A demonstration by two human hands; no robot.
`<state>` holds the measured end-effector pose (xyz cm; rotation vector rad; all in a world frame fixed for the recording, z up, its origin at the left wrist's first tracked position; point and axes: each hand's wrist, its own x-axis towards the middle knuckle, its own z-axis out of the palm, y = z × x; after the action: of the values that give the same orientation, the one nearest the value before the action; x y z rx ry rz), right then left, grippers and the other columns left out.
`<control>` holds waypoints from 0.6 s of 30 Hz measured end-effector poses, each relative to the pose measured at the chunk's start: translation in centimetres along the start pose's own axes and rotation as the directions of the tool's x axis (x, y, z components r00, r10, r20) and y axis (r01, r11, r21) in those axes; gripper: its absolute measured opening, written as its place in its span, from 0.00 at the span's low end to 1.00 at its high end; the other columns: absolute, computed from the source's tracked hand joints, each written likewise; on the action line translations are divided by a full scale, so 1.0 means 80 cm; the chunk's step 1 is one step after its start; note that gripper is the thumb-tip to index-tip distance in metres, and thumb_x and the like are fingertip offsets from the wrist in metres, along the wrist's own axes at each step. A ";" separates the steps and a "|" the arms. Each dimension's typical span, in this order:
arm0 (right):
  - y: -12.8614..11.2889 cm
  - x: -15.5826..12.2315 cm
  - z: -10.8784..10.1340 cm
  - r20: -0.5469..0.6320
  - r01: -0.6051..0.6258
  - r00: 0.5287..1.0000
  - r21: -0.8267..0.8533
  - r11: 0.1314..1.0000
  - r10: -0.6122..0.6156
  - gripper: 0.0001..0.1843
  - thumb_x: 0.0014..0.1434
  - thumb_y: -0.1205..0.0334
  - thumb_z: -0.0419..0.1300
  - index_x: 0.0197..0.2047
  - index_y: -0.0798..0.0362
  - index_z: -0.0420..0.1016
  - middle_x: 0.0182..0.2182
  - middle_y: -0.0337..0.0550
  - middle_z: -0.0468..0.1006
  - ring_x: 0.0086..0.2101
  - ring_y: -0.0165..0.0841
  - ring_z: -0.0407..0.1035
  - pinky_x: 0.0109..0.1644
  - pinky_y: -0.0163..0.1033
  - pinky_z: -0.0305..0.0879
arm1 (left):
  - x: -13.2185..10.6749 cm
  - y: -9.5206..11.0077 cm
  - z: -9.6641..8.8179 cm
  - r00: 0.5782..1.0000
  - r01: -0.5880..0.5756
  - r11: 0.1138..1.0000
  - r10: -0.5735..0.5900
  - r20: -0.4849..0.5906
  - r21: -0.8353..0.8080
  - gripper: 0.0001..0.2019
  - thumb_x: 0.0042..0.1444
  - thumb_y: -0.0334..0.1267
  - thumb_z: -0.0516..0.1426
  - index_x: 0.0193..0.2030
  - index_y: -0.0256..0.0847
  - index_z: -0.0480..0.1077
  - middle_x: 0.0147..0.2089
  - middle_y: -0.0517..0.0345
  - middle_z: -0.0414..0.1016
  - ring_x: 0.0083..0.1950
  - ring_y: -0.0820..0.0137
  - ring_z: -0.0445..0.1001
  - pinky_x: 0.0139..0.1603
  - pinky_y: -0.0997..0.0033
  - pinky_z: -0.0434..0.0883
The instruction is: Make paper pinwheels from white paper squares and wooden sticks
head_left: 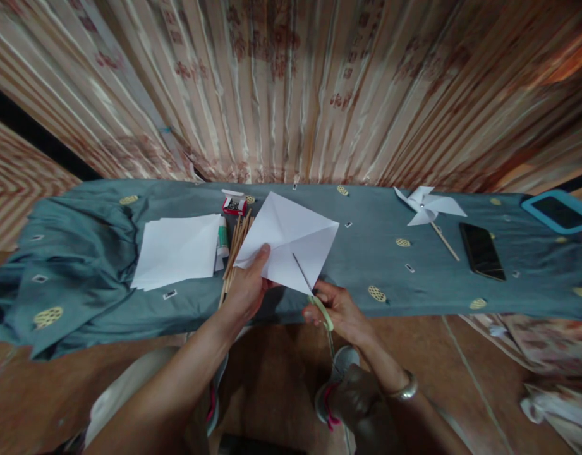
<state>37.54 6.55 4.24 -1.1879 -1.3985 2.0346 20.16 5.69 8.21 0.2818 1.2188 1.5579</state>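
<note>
A white square of paper (295,221) with diagonal creases is held up above the near part of the table. My left hand (250,284) grips its left corner, thumb on top and the other fingers underneath. In my right hand (340,309) is a pair of scissors (321,312) with light green handles. One dark blade lies over the paper, pointing from the near corner toward the middle; the other blade is hidden beneath. Just left of the paper lies a bundle of thin wooden sticks (236,243), partly covered by it.
A stack of white paper (177,251) lies left, beside a green-and-white glue stick (223,237) and a small red box (234,203). To the right are a paper pinwheel (428,205) on a stick, a dark phone (481,251) and a blue-framed tablet (558,212). Teal cloth (361,265) covers the table.
</note>
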 end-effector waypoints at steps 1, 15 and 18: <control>0.000 0.000 0.000 0.000 0.003 1.000 0.006 1.000 -0.003 0.32 0.39 0.49 0.73 0.47 0.52 0.73 0.19 0.31 0.73 0.19 0.26 0.67 0.23 0.30 0.63 | 0.000 0.001 0.000 1.000 0.000 1.000 0.000 0.005 0.002 0.17 0.57 0.33 0.58 0.54 0.41 0.70 0.46 0.54 0.79 0.34 0.71 0.76 0.32 0.73 0.76; -0.007 -0.004 0.003 -0.037 0.007 0.999 0.041 0.999 -0.006 0.25 0.34 0.53 0.75 0.34 0.52 0.72 0.18 0.30 0.73 0.20 0.25 0.67 0.24 0.30 0.64 | -0.002 -0.005 0.001 0.999 -0.006 0.999 0.008 -0.046 0.045 0.16 0.54 0.34 0.61 0.51 0.40 0.72 0.45 0.52 0.80 0.42 0.65 0.78 0.39 0.67 0.78; -0.009 -0.003 0.004 -0.037 0.014 0.999 0.028 1.000 -0.012 0.24 0.34 0.51 0.75 0.30 0.52 0.70 0.18 0.31 0.74 0.19 0.25 0.66 0.23 0.30 0.63 | -0.002 -0.007 0.000 1.000 -0.013 0.998 0.014 -0.023 0.056 0.16 0.54 0.35 0.60 0.50 0.41 0.73 0.46 0.52 0.79 0.42 0.64 0.77 0.38 0.67 0.78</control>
<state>37.33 6.47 5.04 -1.1953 -1.3521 2.0069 20.54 5.49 7.85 0.3090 1.2821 1.5442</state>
